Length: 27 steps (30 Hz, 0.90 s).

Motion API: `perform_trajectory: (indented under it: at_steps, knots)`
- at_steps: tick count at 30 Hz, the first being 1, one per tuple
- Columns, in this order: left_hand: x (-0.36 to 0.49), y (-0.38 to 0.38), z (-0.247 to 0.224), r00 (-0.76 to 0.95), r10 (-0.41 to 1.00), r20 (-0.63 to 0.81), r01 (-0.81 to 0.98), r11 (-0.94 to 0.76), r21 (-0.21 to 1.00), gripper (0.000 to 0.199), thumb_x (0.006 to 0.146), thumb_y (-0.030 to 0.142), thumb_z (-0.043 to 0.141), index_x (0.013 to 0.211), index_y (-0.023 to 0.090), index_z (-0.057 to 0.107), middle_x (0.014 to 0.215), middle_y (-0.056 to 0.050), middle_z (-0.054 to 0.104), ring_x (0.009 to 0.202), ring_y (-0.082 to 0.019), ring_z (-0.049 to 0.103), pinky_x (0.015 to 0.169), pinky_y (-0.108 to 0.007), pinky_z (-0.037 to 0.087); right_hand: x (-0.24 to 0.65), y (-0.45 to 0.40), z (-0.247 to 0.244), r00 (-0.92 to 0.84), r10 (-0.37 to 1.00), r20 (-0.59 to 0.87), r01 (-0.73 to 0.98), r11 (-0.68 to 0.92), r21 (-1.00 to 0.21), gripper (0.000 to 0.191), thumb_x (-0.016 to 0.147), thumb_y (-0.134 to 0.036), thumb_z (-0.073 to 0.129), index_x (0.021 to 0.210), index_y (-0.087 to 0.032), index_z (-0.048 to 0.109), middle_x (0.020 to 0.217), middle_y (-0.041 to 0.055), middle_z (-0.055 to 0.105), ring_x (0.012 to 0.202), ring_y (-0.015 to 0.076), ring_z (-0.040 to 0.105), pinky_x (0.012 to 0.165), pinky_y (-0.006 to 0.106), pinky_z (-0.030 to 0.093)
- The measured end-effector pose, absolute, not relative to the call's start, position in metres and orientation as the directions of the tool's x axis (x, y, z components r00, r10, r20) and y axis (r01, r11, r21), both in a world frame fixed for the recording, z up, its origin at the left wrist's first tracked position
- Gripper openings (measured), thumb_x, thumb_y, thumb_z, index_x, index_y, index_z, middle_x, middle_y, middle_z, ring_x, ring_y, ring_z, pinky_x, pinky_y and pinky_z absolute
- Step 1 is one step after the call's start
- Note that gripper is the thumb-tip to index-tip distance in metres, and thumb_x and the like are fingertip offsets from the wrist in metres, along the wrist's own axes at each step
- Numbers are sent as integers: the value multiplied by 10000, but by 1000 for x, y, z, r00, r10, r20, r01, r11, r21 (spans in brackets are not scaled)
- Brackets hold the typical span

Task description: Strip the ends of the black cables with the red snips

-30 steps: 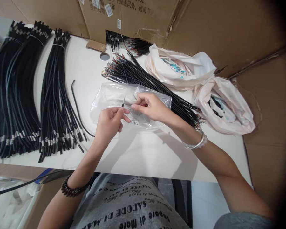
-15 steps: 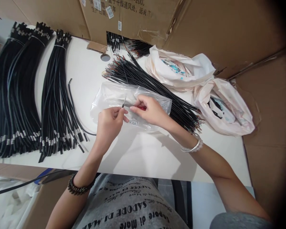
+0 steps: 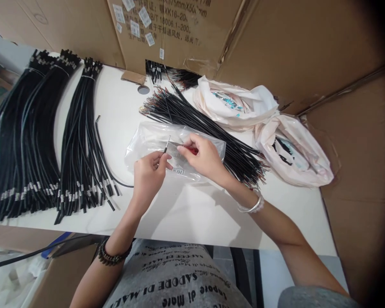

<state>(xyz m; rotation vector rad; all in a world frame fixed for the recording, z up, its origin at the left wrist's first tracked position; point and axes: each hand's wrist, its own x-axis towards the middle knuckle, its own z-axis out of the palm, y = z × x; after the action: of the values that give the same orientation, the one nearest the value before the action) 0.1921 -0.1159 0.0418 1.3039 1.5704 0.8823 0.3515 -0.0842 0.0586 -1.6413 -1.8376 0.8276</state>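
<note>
My left hand [image 3: 150,173] is closed around a black cable [image 3: 165,150], whose thin pale tip sticks up past the fingertips. From behind that wrist a cable runs off to the left, toward the bundles. In my right hand [image 3: 202,156] is a red-handled tool with a pointed metal blade [image 3: 173,146]; whether it is a knife or scissors I cannot tell. The blade points left and lies close beside the cable's pale tip. Both hands are over a clear plastic bag [image 3: 137,143] lying on the white table [image 3: 192,214].
Bundles of black cables with silver bands [image 3: 40,128] lie at the left. Behind the plastic bag is a pile of black cables with bare coloured wire ends [image 3: 205,124]. Two pale bags [image 3: 263,102] [image 3: 314,158] with small pieces stand at the right. Cardboard [image 3: 276,47] walls the back.
The camera view has tilted, so the table and hands appear slightly lower. Both hands keep their holds; the blade and the cable's pale tip remain close together.
</note>
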Motion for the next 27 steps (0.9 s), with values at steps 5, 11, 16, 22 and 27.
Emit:
perform_trajectory:
  at_steps: [5, 11, 16, 22, 27]
  knots:
    - [190, -125, 40, -65, 986, -157, 156, 165, 974, 277, 888, 380, 567, 935, 140, 696, 721, -32, 711, 419, -45, 432, 424, -172, 381, 349, -101, 73, -75, 991, -109, 898, 20, -439, 180, 889, -364, 580, 930, -190, 563, 793, 69, 685, 730, 228, 623, 620, 301, 332]
    - [185, -135, 40, -89, 991, -103, 35, 106, 994, 254, 867, 371, 621, 945, 145, 708, 737, -34, 710, 466, -57, 468, 457, -186, 412, 350, -104, 78, -85, 987, -139, 878, 8, -479, 218, 885, -402, 605, 959, -199, 582, 864, 84, 707, 778, 238, 646, 657, 309, 383]
    - [175, -142, 40, -67, 997, 32, -64, -36, 997, 286, 938, 414, 529, 922, 164, 668, 706, -27, 685, 453, -69, 486, 450, -210, 376, 341, -97, 84, -12, 1000, 29, 369, 32, -929, 322, 718, -457, 753, 836, -206, 590, 613, -55, 490, 574, 117, 454, 568, 248, 352]
    - [168, -154, 42, -94, 979, 182, -73, -189, 979, 281, 965, 408, 501, 869, 176, 626, 638, -2, 647, 431, -65, 469, 440, -208, 349, 310, -107, 104, -67, 996, 66, -23, 64, -998, 205, 732, -387, 699, 785, -189, 702, 526, -82, 259, 495, 83, 238, 469, 257, 226]
    - [168, -158, 44, -130, 969, 209, -55, -217, 975, 326, 942, 462, 524, 782, 181, 565, 587, 7, 601, 443, -86, 461, 443, -215, 386, 290, -122, 108, -160, 987, 28, -87, 14, -996, 198, 734, -357, 709, 847, -199, 749, 472, -94, 256, 459, 79, 238, 437, 248, 223]
